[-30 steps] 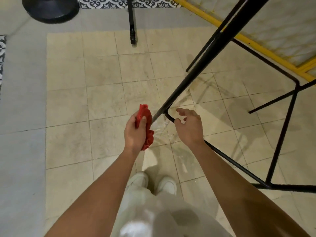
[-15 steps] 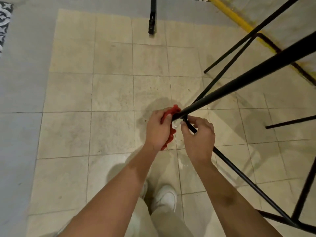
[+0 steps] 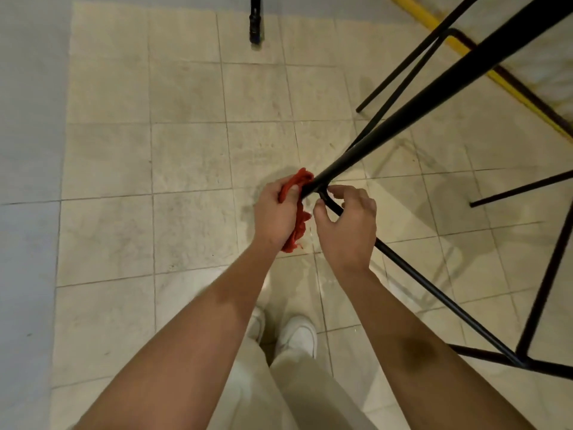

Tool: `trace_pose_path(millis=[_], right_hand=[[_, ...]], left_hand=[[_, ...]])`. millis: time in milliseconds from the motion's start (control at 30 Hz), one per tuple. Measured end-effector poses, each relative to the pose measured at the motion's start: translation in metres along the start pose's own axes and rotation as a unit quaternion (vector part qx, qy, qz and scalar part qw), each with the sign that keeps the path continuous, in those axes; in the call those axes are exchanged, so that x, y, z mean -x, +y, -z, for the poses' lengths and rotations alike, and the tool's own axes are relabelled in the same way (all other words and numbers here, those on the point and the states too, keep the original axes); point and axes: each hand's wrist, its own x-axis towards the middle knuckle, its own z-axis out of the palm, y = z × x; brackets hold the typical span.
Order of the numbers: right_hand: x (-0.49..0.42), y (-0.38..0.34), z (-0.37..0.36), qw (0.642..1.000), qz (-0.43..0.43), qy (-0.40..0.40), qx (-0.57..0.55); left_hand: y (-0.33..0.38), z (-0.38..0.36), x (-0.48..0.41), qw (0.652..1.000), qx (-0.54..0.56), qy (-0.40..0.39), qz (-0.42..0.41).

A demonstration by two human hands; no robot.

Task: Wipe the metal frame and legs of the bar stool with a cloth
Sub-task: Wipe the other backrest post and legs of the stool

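2 hands work 1 corner of the bar stool frame (image 3: 524,361): left hand (image 3: 274,212) clamps the soft red cloth (image 3: 299,218) onto the stiff, slick leg (image 3: 465,76) rising beyond its grip, while right hand (image 3: 347,228) pinches the thin rail (image 3: 434,288) just beside it, likely steadying a light frame.

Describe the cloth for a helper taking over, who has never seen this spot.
Over the beige tiled floor is a black metal bar stool; follow its thick slanted leg down to its lower end. There the left hand grips a crumpled cloth against the metal, beside the right hand holding a thin bar. It is the only red thing in view.
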Motion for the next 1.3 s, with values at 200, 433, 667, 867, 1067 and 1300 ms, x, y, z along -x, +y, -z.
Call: trace_pose_path(millis=[200,433,667,867,1067,1300], right_hand=[[0.019,0.002,0.008,0.988,0.152,-0.007,-0.035],[0.027,0.020,-0.004,0.976,-0.059,-0.209,-0.014],[0.014,0.014,-0.013,0.945,-0.205,-0.172,-0.186],[0.019,0.025,-0.007,0.914,-0.282,-0.176,-0.233],[0.019,0.022,-0.001,0.910,-0.282,-0.202,-0.226],[0.014,0.013,0.007,0.900,-0.294,-0.201,-0.252]], left_hand=[[-0.002,0.005,0.010,0.998,-0.020,0.015,-0.051],[-0.045,0.018,0.001,0.991,-0.073,0.067,0.092],[-0.037,-0.009,0.025,0.966,0.231,0.032,0.113],[-0.028,-0.016,0.030,0.986,0.155,0.021,-0.054],[-0.035,-0.007,0.022,0.995,0.076,0.070,-0.003],[-0.014,-0.012,0.025,0.987,0.070,0.067,-0.130]])
